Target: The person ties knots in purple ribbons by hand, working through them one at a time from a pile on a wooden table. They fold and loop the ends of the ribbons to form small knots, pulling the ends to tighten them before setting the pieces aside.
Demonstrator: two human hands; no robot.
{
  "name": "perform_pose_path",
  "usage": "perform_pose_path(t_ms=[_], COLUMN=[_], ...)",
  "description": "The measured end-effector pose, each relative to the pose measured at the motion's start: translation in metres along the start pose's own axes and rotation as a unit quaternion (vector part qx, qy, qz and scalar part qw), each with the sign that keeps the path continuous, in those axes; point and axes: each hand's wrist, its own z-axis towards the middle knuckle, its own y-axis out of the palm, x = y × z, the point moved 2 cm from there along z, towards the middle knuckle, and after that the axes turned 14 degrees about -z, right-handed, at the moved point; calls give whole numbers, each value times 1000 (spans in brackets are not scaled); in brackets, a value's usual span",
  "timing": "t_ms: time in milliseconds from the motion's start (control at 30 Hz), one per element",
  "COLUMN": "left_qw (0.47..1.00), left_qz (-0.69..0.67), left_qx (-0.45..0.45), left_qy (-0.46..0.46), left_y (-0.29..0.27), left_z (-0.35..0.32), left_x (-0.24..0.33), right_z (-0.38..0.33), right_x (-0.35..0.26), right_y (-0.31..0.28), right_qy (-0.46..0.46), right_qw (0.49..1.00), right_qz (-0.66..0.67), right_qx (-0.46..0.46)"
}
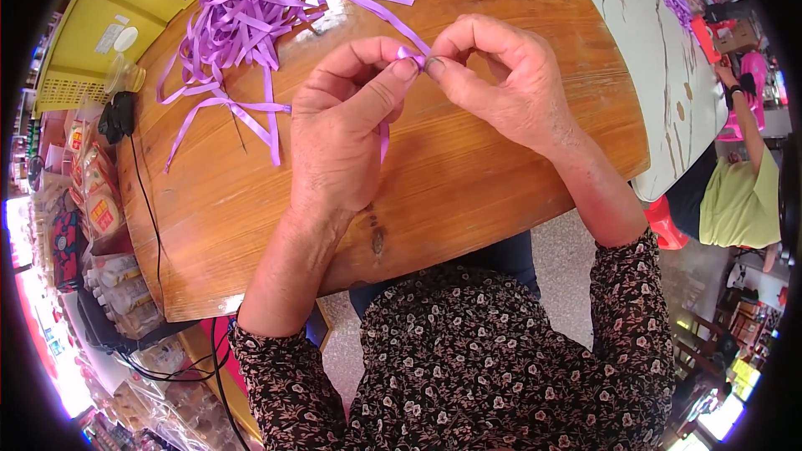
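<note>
Over the wooden table, my left hand [347, 113] and my right hand [505, 79] meet, fingertips pinched close together. Between them is a purple ribbon [386, 15], held by both thumbs and forefingers at a small fold or knot that the fingers partly cover. One end of it runs up toward the heap; a short tail hangs below my left hand. A tangled heap of purple ribbons [251, 12] lies at the far left of the table, with a few loose strands reaching down beside my left hand.
A yellow perforated plastic crate [79, 42] stands at the left edge of the wooden table [468, 200], above packaged goods and a black cable [149, 200]. To the right is a white marble-patterned table [660, 75]. Another person in a yellow-green top [739, 200] sits beyond it.
</note>
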Motion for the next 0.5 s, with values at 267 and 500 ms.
perform_pose_path(t_ms=[267, 500], left_qw=[998, 997], left_qz=[48, 63], left_qx=[45, 53], left_qy=[-21, 13], left_y=[3, -2], left_z=[-1, 3], left_x=[-2, 0], right_z=[4, 14], right_x=[8, 3], right_y=[6, 4], right_qy=[0, -193], right_qw=[1000, 961], right_qz=[-5, -188], right_qx=[-3, 69])
